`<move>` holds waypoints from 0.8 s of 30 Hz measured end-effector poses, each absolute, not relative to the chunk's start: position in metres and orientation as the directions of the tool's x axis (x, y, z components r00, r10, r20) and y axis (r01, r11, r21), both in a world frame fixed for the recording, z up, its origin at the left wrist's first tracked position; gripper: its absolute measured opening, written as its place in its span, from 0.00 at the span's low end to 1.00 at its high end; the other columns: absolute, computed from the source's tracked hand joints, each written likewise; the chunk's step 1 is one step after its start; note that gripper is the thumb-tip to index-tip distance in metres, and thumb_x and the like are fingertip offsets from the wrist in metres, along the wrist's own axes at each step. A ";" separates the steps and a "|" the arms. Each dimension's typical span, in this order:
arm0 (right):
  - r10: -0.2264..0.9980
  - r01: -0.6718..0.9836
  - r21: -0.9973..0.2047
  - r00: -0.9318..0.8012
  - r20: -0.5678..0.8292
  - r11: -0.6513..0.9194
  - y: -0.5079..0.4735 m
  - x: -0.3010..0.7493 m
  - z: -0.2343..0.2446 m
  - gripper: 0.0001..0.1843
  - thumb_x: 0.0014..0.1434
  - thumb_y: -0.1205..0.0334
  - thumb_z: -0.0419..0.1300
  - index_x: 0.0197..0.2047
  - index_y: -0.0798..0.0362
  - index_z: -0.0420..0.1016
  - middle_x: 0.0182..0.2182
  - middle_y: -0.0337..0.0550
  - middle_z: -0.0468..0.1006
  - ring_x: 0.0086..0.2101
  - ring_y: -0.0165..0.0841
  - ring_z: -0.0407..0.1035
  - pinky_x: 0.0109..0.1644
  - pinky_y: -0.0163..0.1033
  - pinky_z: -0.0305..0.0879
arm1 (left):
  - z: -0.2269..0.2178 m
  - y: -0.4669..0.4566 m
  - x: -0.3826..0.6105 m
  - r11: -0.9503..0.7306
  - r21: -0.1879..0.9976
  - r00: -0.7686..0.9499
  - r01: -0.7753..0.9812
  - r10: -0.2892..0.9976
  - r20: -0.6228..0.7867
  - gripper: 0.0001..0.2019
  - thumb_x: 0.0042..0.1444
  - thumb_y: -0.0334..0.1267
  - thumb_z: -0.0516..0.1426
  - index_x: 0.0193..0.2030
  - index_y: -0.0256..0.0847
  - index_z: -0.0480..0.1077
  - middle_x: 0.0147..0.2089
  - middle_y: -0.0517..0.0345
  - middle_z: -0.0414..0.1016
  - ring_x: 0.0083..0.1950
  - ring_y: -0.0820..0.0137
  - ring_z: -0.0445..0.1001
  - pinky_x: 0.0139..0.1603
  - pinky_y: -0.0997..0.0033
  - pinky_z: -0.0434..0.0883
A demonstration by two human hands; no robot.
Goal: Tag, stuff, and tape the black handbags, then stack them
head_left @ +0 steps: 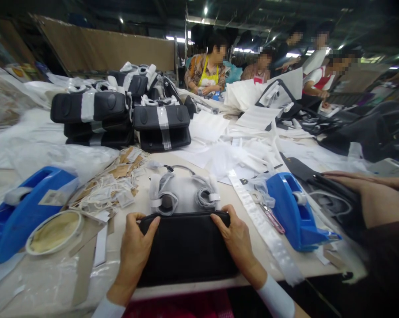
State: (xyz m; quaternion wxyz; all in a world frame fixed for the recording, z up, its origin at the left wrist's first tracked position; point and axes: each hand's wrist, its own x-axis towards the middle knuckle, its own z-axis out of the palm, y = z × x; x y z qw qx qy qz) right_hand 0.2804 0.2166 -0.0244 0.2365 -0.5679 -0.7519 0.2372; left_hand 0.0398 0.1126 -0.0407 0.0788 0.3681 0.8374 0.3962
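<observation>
**Holding the black bag flat by both top corners**

Gripping is the main thing going on: my left hand [134,247] and right hand [237,243] each clamp a top corner of the black bag [186,251], thumbs on the near face, fingers curled over the far edge. Both hands are closed on it, not spread flat. The bag lies on the surface [126,207] right at the near edge, square between my hands, and I'd guess that two-corner grip is what keeps it from sliding.

Just past my fingertips sit the wrapped handles [182,194], bundled in white paper or foam with tape bands. Probably that's to protect the hardware, though I can't see what's underneath.

Tape is within easy reach on both sides: a blue tape dispenser [23,207] out beyond my left hand and a second blue dispenser [294,212] beyond my right. A tape roll [55,230] lies flat next to the left one. A pile of paper tags [109,185] with strings sits ahead of my left hand.

Farther out ahead, stacked black bags [119,119] with tape strips across them are piled up, looking already wrapped.

Off to my right, another person's hand [361,187] rests on dark material, separate from mine. More people sit at the far end.
</observation>
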 end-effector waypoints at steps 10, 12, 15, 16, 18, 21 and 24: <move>0.951 0.754 -0.579 -0.262 0.166 0.309 0.215 0.277 -0.022 0.16 0.64 0.45 0.53 0.42 0.49 0.65 0.28 0.41 0.76 0.30 0.40 0.74 0.31 0.36 0.56 | -0.025 0.130 0.096 -0.261 -0.025 0.242 0.965 0.851 0.466 0.28 0.59 0.21 0.43 0.66 0.37 0.58 0.62 0.44 0.65 0.64 0.57 0.61 0.64 0.55 0.60; 0.954 0.749 -0.592 -0.250 0.163 0.298 0.215 0.277 -0.021 0.16 0.63 0.45 0.54 0.43 0.49 0.66 0.30 0.43 0.77 0.31 0.41 0.74 0.31 0.37 0.56 | -0.024 0.145 0.107 -0.283 -0.034 0.272 0.958 0.872 0.406 0.21 0.64 0.30 0.46 0.63 0.33 0.62 0.57 0.42 0.69 0.58 0.55 0.66 0.59 0.54 0.64; 0.965 0.625 -0.740 -0.223 0.139 0.250 0.213 0.283 -0.020 0.15 0.60 0.48 0.59 0.43 0.49 0.67 0.31 0.42 0.76 0.33 0.40 0.73 0.34 0.38 0.60 | -0.024 0.165 0.118 -0.140 -0.006 0.132 0.990 0.914 0.383 0.21 0.64 0.49 0.50 0.51 0.32 0.69 0.46 0.41 0.73 0.48 0.53 0.70 0.50 0.52 0.68; 0.972 0.527 -0.823 -0.197 0.125 0.213 0.212 0.288 -0.020 0.14 0.59 0.50 0.60 0.44 0.48 0.66 0.33 0.41 0.76 0.33 0.38 0.73 0.36 0.38 0.62 | -0.025 0.170 0.119 -0.110 0.016 0.095 0.994 0.921 0.378 0.22 0.63 0.52 0.49 0.48 0.33 0.69 0.43 0.42 0.72 0.46 0.53 0.71 0.48 0.54 0.69; 0.991 0.257 -0.962 -0.114 0.063 0.091 0.208 0.299 -0.023 0.14 0.60 0.54 0.57 0.47 0.48 0.64 0.36 0.40 0.74 0.32 0.34 0.71 0.37 0.39 0.65 | -0.027 0.177 0.116 -0.086 0.078 0.052 0.993 0.929 0.367 0.23 0.63 0.56 0.47 0.43 0.36 0.68 0.39 0.45 0.72 0.43 0.54 0.72 0.45 0.56 0.69; 0.994 -0.140 -0.985 -0.033 -0.100 -0.104 0.199 0.318 -0.030 0.11 0.62 0.59 0.48 0.48 0.50 0.60 0.38 0.43 0.72 0.31 0.33 0.72 0.33 0.39 0.70 | -0.029 0.181 0.109 -0.061 0.190 -0.005 0.980 0.943 0.332 0.24 0.61 0.60 0.45 0.40 0.40 0.66 0.37 0.48 0.73 0.42 0.56 0.73 0.43 0.59 0.70; 0.985 -0.263 -0.950 -0.094 -0.146 -0.166 0.189 0.332 -0.035 0.10 0.61 0.64 0.46 0.47 0.51 0.59 0.34 0.42 0.73 0.33 0.34 0.73 0.35 0.41 0.72 | -0.026 0.181 0.107 0.009 0.273 -0.087 0.962 0.957 0.276 0.26 0.58 0.64 0.44 0.39 0.41 0.65 0.36 0.50 0.73 0.41 0.55 0.74 0.42 0.58 0.70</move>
